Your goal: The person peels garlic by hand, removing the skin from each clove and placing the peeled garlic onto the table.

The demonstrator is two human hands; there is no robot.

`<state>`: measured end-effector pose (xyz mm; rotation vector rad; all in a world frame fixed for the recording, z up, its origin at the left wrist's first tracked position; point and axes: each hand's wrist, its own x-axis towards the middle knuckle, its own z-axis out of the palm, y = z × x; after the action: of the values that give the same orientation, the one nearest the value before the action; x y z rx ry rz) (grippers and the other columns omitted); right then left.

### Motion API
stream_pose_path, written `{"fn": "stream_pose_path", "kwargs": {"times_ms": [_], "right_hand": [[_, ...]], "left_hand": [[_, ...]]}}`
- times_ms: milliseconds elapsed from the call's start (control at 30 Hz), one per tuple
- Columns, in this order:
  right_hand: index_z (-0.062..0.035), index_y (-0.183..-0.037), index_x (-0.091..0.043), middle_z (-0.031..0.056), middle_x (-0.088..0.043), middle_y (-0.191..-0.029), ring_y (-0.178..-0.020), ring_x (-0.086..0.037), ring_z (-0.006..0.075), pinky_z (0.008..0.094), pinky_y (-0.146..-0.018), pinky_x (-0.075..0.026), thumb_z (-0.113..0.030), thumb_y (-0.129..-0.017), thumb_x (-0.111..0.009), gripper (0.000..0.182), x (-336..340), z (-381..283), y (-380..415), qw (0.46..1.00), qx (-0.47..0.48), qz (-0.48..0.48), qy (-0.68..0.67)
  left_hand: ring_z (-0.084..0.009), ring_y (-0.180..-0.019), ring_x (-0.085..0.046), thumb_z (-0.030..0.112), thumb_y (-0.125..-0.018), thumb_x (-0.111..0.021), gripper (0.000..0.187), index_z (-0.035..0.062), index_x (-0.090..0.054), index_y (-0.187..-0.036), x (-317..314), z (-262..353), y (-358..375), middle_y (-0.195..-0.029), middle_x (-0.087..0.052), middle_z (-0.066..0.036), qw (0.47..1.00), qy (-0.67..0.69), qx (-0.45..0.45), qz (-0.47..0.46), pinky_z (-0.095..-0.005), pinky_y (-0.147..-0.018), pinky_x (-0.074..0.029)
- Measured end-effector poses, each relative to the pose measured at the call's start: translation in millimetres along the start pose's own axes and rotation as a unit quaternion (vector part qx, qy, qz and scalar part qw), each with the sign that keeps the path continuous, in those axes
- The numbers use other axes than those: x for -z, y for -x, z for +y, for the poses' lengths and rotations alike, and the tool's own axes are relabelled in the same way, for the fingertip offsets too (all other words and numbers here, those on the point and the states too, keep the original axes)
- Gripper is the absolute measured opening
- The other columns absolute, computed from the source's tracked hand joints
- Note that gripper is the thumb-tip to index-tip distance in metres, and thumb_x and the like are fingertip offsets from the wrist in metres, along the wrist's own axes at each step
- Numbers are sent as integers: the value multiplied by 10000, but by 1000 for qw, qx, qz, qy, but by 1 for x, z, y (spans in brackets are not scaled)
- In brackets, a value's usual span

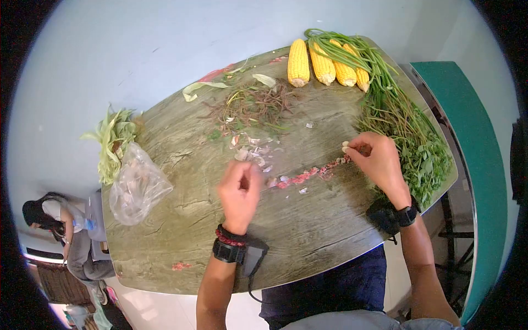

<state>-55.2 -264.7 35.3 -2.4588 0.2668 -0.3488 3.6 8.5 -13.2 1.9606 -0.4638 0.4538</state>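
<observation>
My left hand (240, 191) is over the middle of the table, its fingers curled together and slightly blurred; what they hold, if anything, is hidden. Just beyond it lie papery garlic skins (254, 154). Farther right, my right hand (375, 159) pinches a small pale garlic clove (345, 146) between thumb and fingertips. A reddish printed or worn strip (300, 177) runs across the tabletop between both hands. Beside the right hand lies a pile of leafy greens (421, 151).
Yellow corn cobs (298, 63) and long green stalks (371, 58) lie along the table's (181, 242) far edge. Brown root trimmings (258, 104) sit mid-back. A clear plastic bag (137, 184) and corn husks (114, 137) are at left. Another person (69, 231) sits beyond the left edge.
</observation>
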Motion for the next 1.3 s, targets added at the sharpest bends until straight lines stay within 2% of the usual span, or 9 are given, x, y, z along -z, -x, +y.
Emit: {"fn": "stream_pose_path", "kwargs": {"times_ms": [200,300,433,600,767,933,1033,1133,1300], "right_hand": [[-61,-848,-681,117,-677,-735,-653,-654,291,373,-629,-513,-154,-754,-712,136,5,15,2,998,-28,-32,56],[-76,-898,-674,113,-678,-730,-661,-657,296,384,-629,-518,-169,-762,-702,167,6,1,6,997,-4,16,80],[-90,-906,-671,102,-685,-740,-684,-666,293,401,-623,-520,-222,-787,-681,178,1,-24,9,999,40,-28,9],[-63,-910,-684,102,-670,-695,-581,-643,202,318,-564,-500,-152,-778,-707,161,-32,-50,5,988,114,-102,-32],[-29,-1061,-647,93,-684,-843,-681,-661,144,269,-587,-509,-77,-856,-620,212,-73,-60,-7,944,73,-200,-253],[-11,-1230,-551,46,-626,-1034,-786,-638,93,210,-602,-503,-15,-903,-586,329,-103,-67,-13,760,14,-302,-575],[-11,-1145,-596,38,-642,-984,-778,-626,68,205,-603,-500,-41,-873,-664,282,-118,-61,-9,789,108,-243,-553],[-23,-1063,-635,27,-671,-888,-800,-606,50,213,-665,-504,-97,-838,-723,253,-113,-58,-8,834,65,-240,-492],[-26,-981,-655,9,-672,-810,-711,-615,46,194,-582,-481,-75,-861,-695,136,-112,-58,-8,800,7,-248,-547]], "left_hand": [[-80,-655,-493,-55,-813,-575,162,33,-659,-921,13,0,-7,-865,-545,-27,997,-23,2,-74,-215,-548,-377],[-115,-705,-549,-47,-780,-597,199,54,-667,-936,15,2,-9,-887,-572,-52,993,-34,-62,-97,-237,-571,-428],[-154,-711,-584,20,-755,-677,187,76,-676,-934,12,24,-9,-879,-579,-56,974,-136,-81,-160,-269,-601,-474],[-139,-706,-607,51,-739,-738,217,79,-671,-943,8,19,-4,-881,-579,-35,947,-226,-81,-215,-267,-584,-480],[-127,-728,-602,-38,-770,-704,165,29,-664,-915,6,6,0,-917,-601,-53,992,36,34,-112,-252,-584,-484],[-116,-763,-593,-74,-796,-681,124,-10,-672,-902,3,7,0,-919,-625,-74,974,203,94,15,-236,-611,-487],[-117,-781,-600,-84,-804,-669,134,-17,-679,-919,4,1,2,-928,-643,-83,982,177,60,14,-223,-625,-489],[-124,-804,-608,-81,-810,-662,153,-16,-683,-947,4,3,4,-945,-657,-92,977,199,73,-13,-214,-640,-492],[-129,-764,-619,-36,-845,-636,173,-1,-673,-1009,3,2,3,-890,-660,-82,991,116,53,-33,-220,-634,-497]]}}
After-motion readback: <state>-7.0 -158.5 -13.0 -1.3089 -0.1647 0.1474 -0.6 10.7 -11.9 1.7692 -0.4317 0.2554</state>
